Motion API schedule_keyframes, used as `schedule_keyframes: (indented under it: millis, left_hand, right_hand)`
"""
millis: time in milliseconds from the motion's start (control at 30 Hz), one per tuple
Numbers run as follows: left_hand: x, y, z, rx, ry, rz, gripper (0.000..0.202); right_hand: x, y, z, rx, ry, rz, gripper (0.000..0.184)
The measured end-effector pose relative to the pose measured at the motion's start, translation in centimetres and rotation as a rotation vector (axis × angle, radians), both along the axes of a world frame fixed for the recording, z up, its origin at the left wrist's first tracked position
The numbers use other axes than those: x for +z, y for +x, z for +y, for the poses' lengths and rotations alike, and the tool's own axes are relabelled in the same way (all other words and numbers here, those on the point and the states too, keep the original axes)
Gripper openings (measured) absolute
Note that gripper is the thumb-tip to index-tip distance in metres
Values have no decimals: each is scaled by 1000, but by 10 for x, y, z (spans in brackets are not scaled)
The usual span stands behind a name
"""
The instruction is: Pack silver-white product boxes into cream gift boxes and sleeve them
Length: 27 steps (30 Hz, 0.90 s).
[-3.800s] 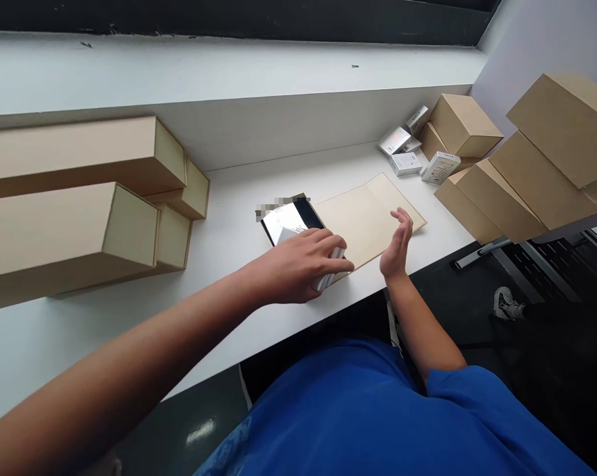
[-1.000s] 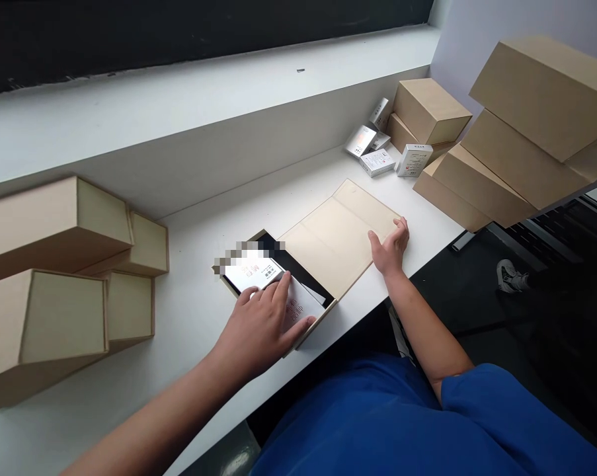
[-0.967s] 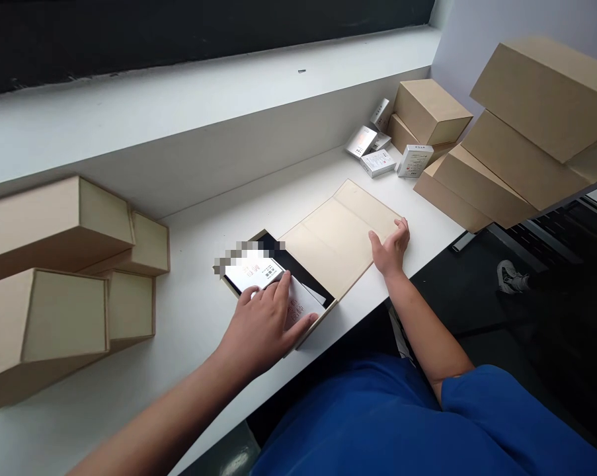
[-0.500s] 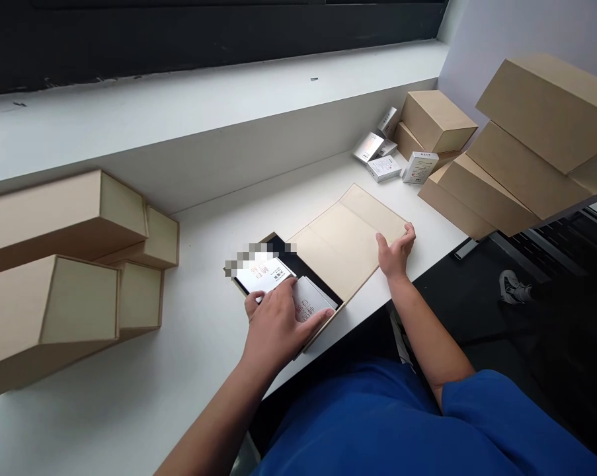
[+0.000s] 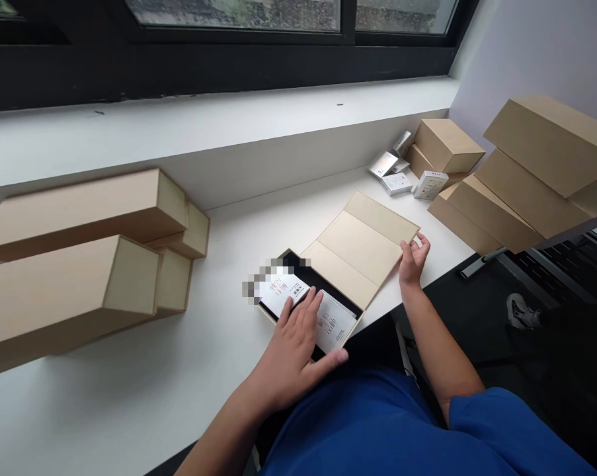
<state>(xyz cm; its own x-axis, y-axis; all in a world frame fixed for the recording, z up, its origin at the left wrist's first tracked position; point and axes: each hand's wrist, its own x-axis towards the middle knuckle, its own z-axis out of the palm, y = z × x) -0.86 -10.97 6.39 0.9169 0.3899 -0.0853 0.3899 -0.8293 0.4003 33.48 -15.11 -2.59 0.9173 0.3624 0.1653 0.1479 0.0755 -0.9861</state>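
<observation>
An open tan gift box (image 5: 288, 316) with a black inside lies at the white table's near edge. Two small white packets (image 5: 334, 322) lie side by side in it. My left hand (image 5: 298, 354) rests flat on the packets, fingers stretched out, thumb over the box's near rim. The box's tan flap lid (image 5: 360, 246) lies folded out to the right. My right hand (image 5: 414, 256) holds the lid's far corner, with curled fingers on its edge.
Closed tan boxes are stacked at the left (image 5: 80, 258) and at the right (image 5: 526, 178). Several small white packets (image 5: 397, 173) lie at the back right by the wall. A white window ledge (image 5: 203, 125) runs behind the table (image 5: 129, 390).
My left hand has slid toward the box's near edge, staying on the packets. My right hand has moved to the lid's far corner. The view has tilted up, showing the window.
</observation>
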Motion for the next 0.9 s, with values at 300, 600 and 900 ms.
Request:
schedule_keyframes:
  millis: [300,600,900]
  left_hand:
    - [-1,-8,-27,29,-24,62,131]
    - [-21,8,-28,83,53,-33,148]
    - [-36,59,-24,149,129,-175,91]
  right_hand:
    - [9,-11,-14,477,-33,-43,60]
    - [5,-31,-25,787,-139,3,53]
    - [7,-31,-22,677,-132,-31,58]
